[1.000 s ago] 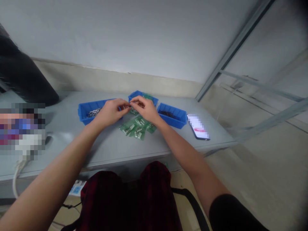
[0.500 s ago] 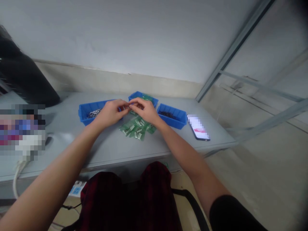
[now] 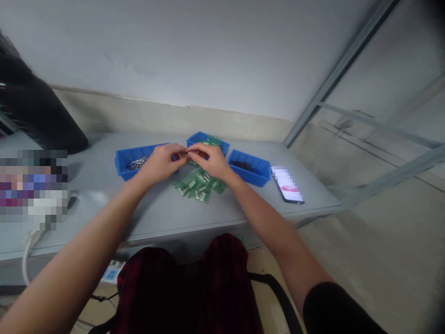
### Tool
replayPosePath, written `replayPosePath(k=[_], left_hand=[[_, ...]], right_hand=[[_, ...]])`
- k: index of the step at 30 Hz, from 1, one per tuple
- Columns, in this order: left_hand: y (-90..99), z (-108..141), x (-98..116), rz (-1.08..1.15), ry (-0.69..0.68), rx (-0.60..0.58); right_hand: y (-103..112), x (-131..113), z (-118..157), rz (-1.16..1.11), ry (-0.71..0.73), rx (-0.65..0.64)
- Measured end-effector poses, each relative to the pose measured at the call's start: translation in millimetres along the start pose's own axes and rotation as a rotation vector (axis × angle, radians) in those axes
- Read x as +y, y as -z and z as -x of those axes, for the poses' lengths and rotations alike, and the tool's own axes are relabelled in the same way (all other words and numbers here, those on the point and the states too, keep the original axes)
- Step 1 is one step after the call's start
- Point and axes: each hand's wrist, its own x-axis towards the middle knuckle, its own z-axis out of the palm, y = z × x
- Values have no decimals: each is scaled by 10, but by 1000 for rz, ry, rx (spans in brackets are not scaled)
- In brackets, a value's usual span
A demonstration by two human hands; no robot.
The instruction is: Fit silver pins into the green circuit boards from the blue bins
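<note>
My left hand (image 3: 163, 161) and my right hand (image 3: 210, 160) meet fingertip to fingertip above the desk. Both are closed in a pinch on something too small to make out. Below them lies a pile of small green packets (image 3: 200, 185) with pale and metallic bits in them. Partly behind my left hand, a blue bin (image 3: 123, 162) holds shiny metal pieces (image 3: 137, 163). A second blue bin (image 3: 198, 137) with more green packets stands behind my right hand. To the right, a third blue bin (image 3: 259, 176) contains small dark pieces (image 3: 243, 165).
A phone (image 3: 287, 184) with a lit screen lies on the grey desk (image 3: 156, 213) at the right. A large black bottle-like object (image 3: 52, 116) stands at the left, near a blurred-out item and a white cable (image 3: 26, 260). A metal frame (image 3: 333, 79) rises at the right.
The view has shifted very slightly. My two hands stay together in the same place, and the bins and packets have not visibly moved.
</note>
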Motion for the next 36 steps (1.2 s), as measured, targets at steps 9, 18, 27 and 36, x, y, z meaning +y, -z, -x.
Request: replayPosePath(k=[9,18,27,36], left_hand=[[19,0,18,11,20,-4],[9,1,27,24,68,22],[7,5,14,3,57,6],[4,7,27,48,95,49]], right_hand=[[7,-27,2,22,24,-62],[69,-57,9,-11,-43,-59],[63,-62,30,-45,-81,-154],[62,-34,3,5,-93,68]])
